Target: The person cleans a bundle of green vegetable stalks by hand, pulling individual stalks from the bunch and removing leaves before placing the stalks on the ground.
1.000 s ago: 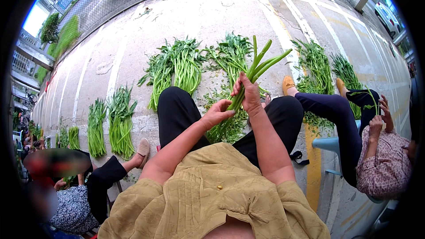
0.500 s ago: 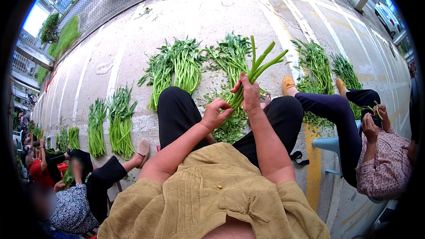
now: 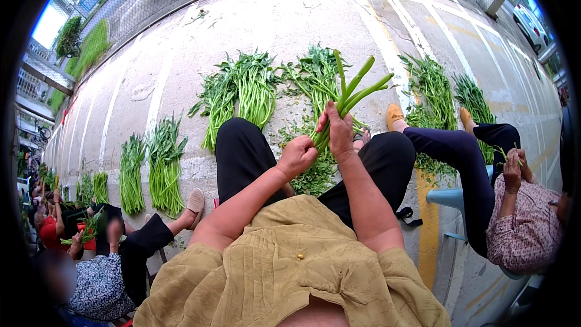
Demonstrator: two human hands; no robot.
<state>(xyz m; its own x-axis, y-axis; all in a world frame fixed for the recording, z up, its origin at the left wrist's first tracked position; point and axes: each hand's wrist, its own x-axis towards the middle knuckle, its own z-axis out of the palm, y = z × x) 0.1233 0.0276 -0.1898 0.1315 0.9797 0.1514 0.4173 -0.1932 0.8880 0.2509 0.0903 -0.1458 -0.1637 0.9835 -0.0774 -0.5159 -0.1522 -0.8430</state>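
You've got a small bunch of green stalks (image 3: 348,97) up in front of you, cut ends fanning out toward one o'clock, sitting just above the gap between your knees. Your right hand (image 3: 339,136) is clamped around the lower part of the bunch, fingers wrapped tight. Your left hand (image 3: 296,156) sits at eight o'clock from it, curled closed and pinching the bottom of the same stalks. Below the hands, a scatter of leafy trimmings (image 3: 315,172) lies on the pavement between your black trouser legs (image 3: 242,151). Out at twelve o'clock, a bundle of greens (image 3: 315,75) lies flat, with a larger bundle (image 3: 242,94) at eleven o'clock. More bundles (image 3: 151,163) lie at nine o'clock. At three o'clock a seated person's hands (image 3: 513,166) hold a thin sprig, with greens (image 3: 433,88) lying beyond their orange shoe (image 3: 394,116).
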